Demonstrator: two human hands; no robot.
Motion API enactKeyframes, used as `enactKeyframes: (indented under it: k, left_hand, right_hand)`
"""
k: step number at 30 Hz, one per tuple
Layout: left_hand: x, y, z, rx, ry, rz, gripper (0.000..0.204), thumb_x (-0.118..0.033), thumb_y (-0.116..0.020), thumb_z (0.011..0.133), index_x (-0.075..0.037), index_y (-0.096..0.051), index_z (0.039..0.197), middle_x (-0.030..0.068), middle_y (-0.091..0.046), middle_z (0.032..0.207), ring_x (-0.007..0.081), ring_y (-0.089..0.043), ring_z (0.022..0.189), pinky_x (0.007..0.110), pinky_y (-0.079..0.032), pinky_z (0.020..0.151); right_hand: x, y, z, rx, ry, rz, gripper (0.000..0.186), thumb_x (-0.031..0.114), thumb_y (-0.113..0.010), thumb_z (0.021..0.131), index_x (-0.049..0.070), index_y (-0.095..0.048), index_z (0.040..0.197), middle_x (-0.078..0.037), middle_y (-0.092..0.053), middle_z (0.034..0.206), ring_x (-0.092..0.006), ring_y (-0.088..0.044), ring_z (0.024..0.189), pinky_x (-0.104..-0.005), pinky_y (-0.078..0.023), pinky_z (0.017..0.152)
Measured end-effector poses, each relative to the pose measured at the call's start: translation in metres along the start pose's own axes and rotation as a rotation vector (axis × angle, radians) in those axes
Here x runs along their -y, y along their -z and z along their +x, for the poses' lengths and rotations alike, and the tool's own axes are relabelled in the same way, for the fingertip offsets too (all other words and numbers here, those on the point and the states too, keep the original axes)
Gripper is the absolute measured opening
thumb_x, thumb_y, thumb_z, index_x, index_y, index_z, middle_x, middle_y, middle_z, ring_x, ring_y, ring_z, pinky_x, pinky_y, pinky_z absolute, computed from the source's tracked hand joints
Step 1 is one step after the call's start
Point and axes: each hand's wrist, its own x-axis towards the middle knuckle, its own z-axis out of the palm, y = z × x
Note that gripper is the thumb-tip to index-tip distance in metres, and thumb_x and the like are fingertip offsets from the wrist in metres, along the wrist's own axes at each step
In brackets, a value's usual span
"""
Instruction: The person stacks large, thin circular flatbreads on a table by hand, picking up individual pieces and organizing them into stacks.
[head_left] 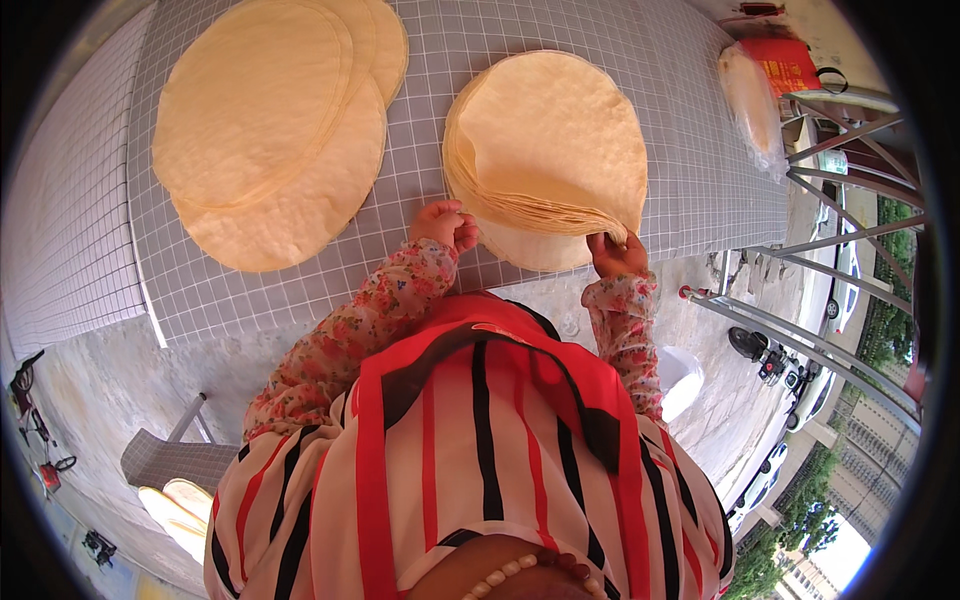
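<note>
A stack of thin, round, pale-yellow flatbreads (560, 120) lies in front of me on a table with a grey checked cover. My right hand (618, 258) pinches the near right edge of several flatbreads and lifts them in a fold. Under that fold a paler flatbread (535, 252) shows at the bottom. Beside the stack's near left edge is my left hand (444, 222), its fingers curled together; whether anything thin is between them is hidden. Farther left, larger flatbreads (260, 110) overlap in a spread pile.
The grey checked table cover (420, 110) reaches around both piles. At the far right edge lies a clear plastic bag (752, 105) by a red package (785, 62). Metal poles (840, 240) stand to the right. Low at left, a small checked table (180, 458) carries more pale rounds.
</note>
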Motion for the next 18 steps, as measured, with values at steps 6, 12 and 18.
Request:
enactKeyframes:
  k: [6,12,18]
  left_hand:
    - [0.007,-0.010,-0.004,0.057,-0.032,-0.159,0.025,-0.010,-0.053,0.088,-0.003,-0.048,0.112,0.0156,-0.060,0.105,0.0270,-0.064,0.089,0.040,-0.055,0.076]
    - [-0.003,-0.018,0.014,-0.092,-0.164,-0.201,0.034,-0.007,-0.059,0.085,-0.004,-0.046,0.116,0.0135,-0.060,0.106,0.0260,-0.064,0.092,0.040,-0.054,0.078]
    - [0.016,-0.003,0.033,-0.083,-0.405,0.010,0.039,0.000,-0.058,0.083,-0.001,-0.044,0.119,0.0133,-0.062,0.100,0.0226,-0.064,0.087,0.037,-0.056,0.073]
  right_hand:
    - [0.003,0.011,0.009,-0.006,0.023,-0.072,0.032,0.011,-0.044,0.089,-0.005,-0.050,0.116,-0.020,-0.057,0.116,-0.0361,-0.053,0.110,-0.0466,-0.047,0.095]
    - [-0.027,0.017,-0.006,-0.083,0.081,-0.201,0.048,0.013,-0.042,0.087,0.006,-0.038,0.135,-0.015,-0.046,0.134,-0.0336,-0.045,0.123,-0.0514,-0.034,0.105]
    - [-0.026,0.037,0.002,-0.086,0.023,-0.205,0.040,0.010,-0.045,0.088,0.003,-0.043,0.128,-0.015,-0.052,0.126,-0.0321,-0.051,0.116,-0.0488,-0.043,0.097]
